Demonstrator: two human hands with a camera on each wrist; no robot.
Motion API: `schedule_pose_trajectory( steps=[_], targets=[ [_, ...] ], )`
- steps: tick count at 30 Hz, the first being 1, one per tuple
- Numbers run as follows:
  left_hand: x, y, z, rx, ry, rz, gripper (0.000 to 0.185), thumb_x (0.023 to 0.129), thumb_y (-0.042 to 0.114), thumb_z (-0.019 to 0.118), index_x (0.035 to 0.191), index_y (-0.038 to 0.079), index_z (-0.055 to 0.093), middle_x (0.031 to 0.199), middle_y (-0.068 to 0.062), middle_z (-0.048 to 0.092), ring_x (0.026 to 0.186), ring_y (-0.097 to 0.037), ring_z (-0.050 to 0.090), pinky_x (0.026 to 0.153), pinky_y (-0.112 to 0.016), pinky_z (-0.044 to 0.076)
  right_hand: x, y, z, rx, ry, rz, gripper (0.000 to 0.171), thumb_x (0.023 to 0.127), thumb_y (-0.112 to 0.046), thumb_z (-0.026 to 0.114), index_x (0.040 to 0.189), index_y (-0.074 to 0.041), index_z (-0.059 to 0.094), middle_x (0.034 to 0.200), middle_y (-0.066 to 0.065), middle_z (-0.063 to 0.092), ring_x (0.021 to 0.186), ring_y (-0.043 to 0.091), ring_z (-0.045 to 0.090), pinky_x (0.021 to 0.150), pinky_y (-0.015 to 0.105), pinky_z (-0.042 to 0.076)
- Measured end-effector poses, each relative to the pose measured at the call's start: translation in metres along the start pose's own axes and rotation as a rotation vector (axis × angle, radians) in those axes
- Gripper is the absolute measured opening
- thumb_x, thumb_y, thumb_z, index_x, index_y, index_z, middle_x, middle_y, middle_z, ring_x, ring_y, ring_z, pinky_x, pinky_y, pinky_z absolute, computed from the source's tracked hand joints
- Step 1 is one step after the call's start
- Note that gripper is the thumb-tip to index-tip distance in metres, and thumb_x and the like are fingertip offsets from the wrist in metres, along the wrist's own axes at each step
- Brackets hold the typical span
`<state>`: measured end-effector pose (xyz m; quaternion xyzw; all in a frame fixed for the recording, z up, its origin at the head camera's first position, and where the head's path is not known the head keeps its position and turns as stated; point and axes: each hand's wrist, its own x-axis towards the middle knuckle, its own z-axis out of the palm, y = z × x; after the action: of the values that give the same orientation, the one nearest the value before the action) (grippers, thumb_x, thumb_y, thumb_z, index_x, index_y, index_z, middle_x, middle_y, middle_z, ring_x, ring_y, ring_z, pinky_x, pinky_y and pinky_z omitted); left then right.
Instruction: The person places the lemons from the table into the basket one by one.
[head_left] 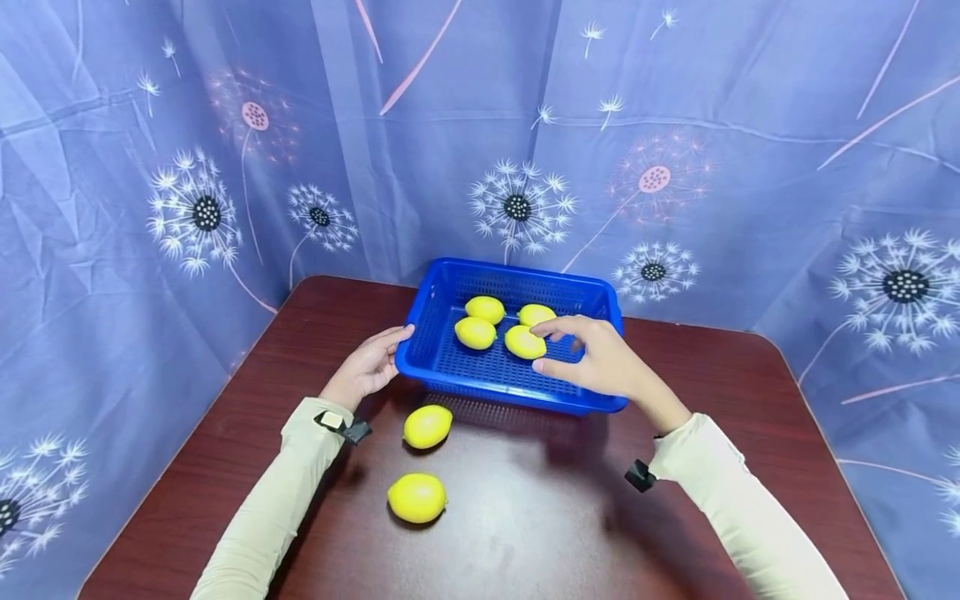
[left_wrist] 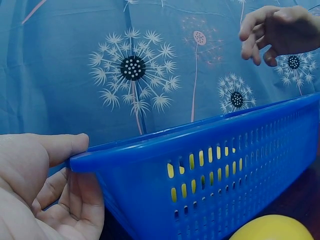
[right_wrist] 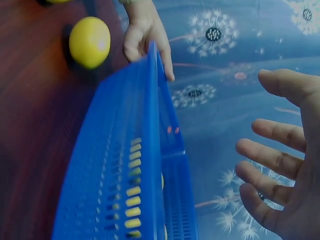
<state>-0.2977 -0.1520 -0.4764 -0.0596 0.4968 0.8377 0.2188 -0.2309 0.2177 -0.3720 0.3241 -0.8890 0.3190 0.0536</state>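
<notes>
Left hand [head_left: 369, 365] is gripping the near-left corner of the blue perforated basket [head_left: 450, 375], thumb lying along the rim, fingers curled beneath it. Right hand [head_left: 600, 358] is hovering over the basket's right side, fingers spread and loosely bent, holding nothing. Four lemons [head_left: 525, 342] are sitting inside the basket. Two loose lemons [head_left: 427, 426] are lying on the dark wooden table [head_left: 735, 392], just in front of the basket.

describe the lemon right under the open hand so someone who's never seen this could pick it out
Find the blue basket at the back of the dark wooden table. Four lemons lie inside; it is the front-right lemon, just beside the right hand fingertips, unlike the two outside on the table.
</notes>
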Motion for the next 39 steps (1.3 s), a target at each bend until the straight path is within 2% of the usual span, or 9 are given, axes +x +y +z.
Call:
schedule_pose_trajectory(
  steps=[7,15,19,23,27,34,39],
  targets=[
    [0.001,0.002,0.003,0.021,0.007,-0.013,0.018,0.105,0.021,0.06,0.12,0.01,0.056,0.102,-0.003,0.073,0.089,-0.013,0.07,0.082,-0.026,0.06,-0.015,-0.02,0.012,0.022,0.014,-0.043,0.049,0.086,-0.032,0.082,0.13,-0.014,0.068,0.121,-0.004,0.071,0.105,0.014,0.063,0.078,0.035,0.057],
    [0.004,0.004,0.005,0.007,-0.002,-0.009,0.015,0.106,0.02,0.059,0.116,0.009,0.058,0.098,-0.004,0.074,0.086,-0.014,0.071,0.079,-0.027,0.06,-0.027,-0.043,0.036,0.047,-0.006,-0.06,0.048,0.087,-0.04,0.081,0.13,-0.022,0.069,0.124,-0.006,0.069,0.108,0.018,0.063,0.081,0.04,0.057],
    [0.005,0.004,0.006,0.007,-0.006,-0.017,0.018,0.106,0.021,0.059,0.119,0.009,0.055,0.098,-0.003,0.074,0.087,-0.014,0.071,0.08,-0.027,0.06,-0.03,-0.052,0.053,0.048,-0.021,-0.071,0.049,0.085,-0.044,0.081,0.129,-0.025,0.069,0.125,-0.012,0.068,0.111,0.013,0.062,0.087,0.039,0.055],
    [0.005,0.003,0.005,0.008,-0.001,-0.022,0.018,0.106,0.022,0.059,0.119,0.01,0.055,0.097,-0.003,0.073,0.086,-0.013,0.071,0.079,-0.026,0.06,-0.031,-0.057,0.071,0.061,-0.03,-0.102,0.049,0.084,-0.046,0.082,0.128,-0.026,0.07,0.122,-0.013,0.07,0.112,0.008,0.06,0.092,0.036,0.052],
    [0.004,0.002,0.003,0.01,0.005,-0.02,0.016,0.106,0.02,0.059,0.118,0.01,0.056,0.097,-0.002,0.073,0.085,-0.012,0.071,0.078,-0.025,0.06,-0.033,-0.063,0.092,0.083,-0.057,-0.122,0.048,0.085,-0.048,0.08,0.128,-0.027,0.07,0.121,-0.015,0.07,0.11,0.008,0.061,0.09,0.032,0.052],
    [0.001,0.0,0.0,0.021,0.006,-0.009,0.015,0.106,0.021,0.058,0.117,0.011,0.056,0.097,-0.002,0.073,0.085,-0.012,0.07,0.078,-0.025,0.06,-0.033,-0.074,0.133,0.018,-0.109,-0.196,0.05,0.086,-0.052,0.078,0.127,-0.024,0.07,0.121,-0.013,0.07,0.109,0.006,0.061,0.091,0.027,0.053],
    [0.001,0.0,-0.002,0.007,0.008,-0.012,0.012,0.106,0.02,0.058,0.114,0.011,0.056,0.094,-0.001,0.075,0.082,-0.011,0.071,0.076,-0.023,0.06,-0.033,-0.079,0.154,-0.014,-0.154,-0.246,0.054,0.084,-0.052,0.078,0.128,-0.021,0.069,0.123,-0.012,0.07,0.11,0.006,0.06,0.093,0.023,0.051]
  ],
)
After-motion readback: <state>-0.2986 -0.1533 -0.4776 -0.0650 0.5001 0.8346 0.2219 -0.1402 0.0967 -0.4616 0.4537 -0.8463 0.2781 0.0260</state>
